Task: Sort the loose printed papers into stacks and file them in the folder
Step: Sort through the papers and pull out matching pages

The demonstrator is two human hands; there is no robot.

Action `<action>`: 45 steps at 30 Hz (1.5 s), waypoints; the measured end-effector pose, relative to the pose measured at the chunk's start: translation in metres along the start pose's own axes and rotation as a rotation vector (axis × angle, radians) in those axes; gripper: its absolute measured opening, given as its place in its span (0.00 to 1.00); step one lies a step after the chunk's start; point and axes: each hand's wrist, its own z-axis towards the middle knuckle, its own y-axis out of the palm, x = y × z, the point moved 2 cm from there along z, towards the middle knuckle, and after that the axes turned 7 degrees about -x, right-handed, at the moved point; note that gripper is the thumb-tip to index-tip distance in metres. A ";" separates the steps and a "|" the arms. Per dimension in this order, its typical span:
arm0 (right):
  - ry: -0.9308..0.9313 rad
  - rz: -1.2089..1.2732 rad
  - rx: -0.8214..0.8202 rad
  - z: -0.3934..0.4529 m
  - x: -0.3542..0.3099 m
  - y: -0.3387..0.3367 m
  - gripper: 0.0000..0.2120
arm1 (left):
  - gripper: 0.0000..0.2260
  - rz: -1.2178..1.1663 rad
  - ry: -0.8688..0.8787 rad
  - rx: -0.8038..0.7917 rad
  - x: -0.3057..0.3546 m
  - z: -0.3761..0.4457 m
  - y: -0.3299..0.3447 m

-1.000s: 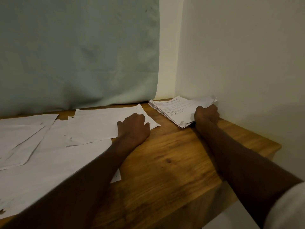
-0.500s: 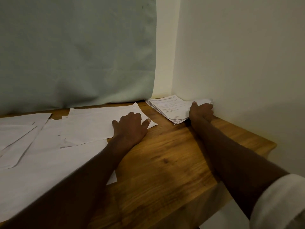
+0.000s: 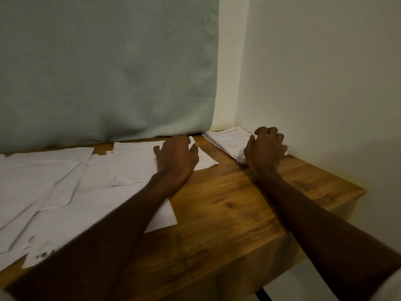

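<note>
Here, in the head view, a warm brown wooden tabletop (image 3: 227, 213) is seen running into the corner of a pale wall, with a grey-green cloth sheet (image 3: 108, 72) hung behind it. A squared stack of white printed papers (image 3: 225, 140) lies in the far corner, just beside the wall. The right hand (image 3: 265, 151) is placed on the near right end of that stack, its fingers spread and loosely bent, the tips lifted — nothing is seen to be gripped. To the left, loose white sheets (image 3: 65, 181) are spread overlapping across the tabletop, blank sides up, some with dark spots near the front edge. The left hand (image 3: 176, 157) is laid palm down on the uppermost loose sheet (image 3: 134, 161), fingers nearly straight and slightly apart — pressing, not pinching. Both bare forearms are stretched over the tabletop.
</note>
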 end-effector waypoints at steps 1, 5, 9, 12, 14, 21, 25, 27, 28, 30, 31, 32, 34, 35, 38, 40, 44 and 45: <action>-0.093 0.003 0.008 -0.005 -0.005 -0.003 0.12 | 0.18 0.070 0.033 -0.015 -0.007 -0.003 -0.011; -0.381 0.115 -0.063 -0.031 -0.041 -0.012 0.09 | 0.25 0.309 0.121 0.001 -0.073 -0.030 -0.072; -0.559 0.248 -0.180 -0.063 -0.099 -0.022 0.10 | 0.39 0.356 0.005 -0.029 -0.156 -0.061 -0.128; -0.544 0.306 -0.333 -0.080 -0.150 -0.020 0.12 | 0.39 0.407 -0.123 -0.100 -0.192 -0.072 -0.145; -0.486 0.289 -0.495 -0.084 -0.182 -0.011 0.16 | 0.38 0.379 -0.176 -0.120 -0.199 -0.077 -0.144; -0.573 0.217 -0.797 -0.106 -0.251 0.024 0.33 | 0.25 0.204 -0.256 -0.168 -0.227 -0.070 -0.138; -0.741 0.229 -1.026 -0.114 -0.254 0.003 0.41 | 0.22 0.239 -0.242 -0.198 -0.235 -0.068 -0.139; -0.757 0.212 -1.206 -0.112 -0.247 -0.008 0.45 | 0.22 0.245 -0.231 -0.187 -0.233 -0.067 -0.139; -0.772 0.156 -1.283 -0.110 -0.243 -0.010 0.47 | 0.22 0.236 -0.222 -0.176 -0.233 -0.067 -0.139; -0.802 0.048 -1.361 -0.109 -0.238 -0.009 0.49 | 0.22 0.207 -0.196 -0.146 -0.233 -0.066 -0.139; -0.810 0.034 -1.347 -0.108 -0.238 -0.008 0.48 | 0.22 0.187 -0.187 -0.126 -0.234 -0.067 -0.140; -0.817 0.047 -1.303 -0.108 -0.240 -0.007 0.46 | 0.23 0.165 -0.182 -0.107 -0.235 -0.068 -0.140; -0.859 0.157 -1.178 -0.106 -0.241 -0.009 0.38 | 0.26 0.111 -0.175 -0.074 -0.232 -0.069 -0.141; -0.893 0.241 -1.109 -0.104 -0.242 -0.010 0.31 | 0.27 0.085 -0.170 -0.053 -0.229 -0.071 -0.143; -0.953 0.352 -1.029 -0.104 -0.243 -0.014 0.18 | 0.31 0.026 -0.142 0.020 -0.223 -0.074 -0.151; -0.935 0.243 -1.140 -0.109 -0.244 -0.009 0.30 | 0.32 0.013 -0.128 0.029 -0.223 -0.075 -0.154; -0.903 0.176 -1.206 -0.113 -0.246 0.001 0.40 | 0.30 0.029 -0.152 -0.014 -0.221 -0.077 -0.151; -0.901 0.185 -1.198 -0.113 -0.247 0.000 0.37 | 0.30 0.026 -0.150 -0.015 -0.219 -0.078 -0.151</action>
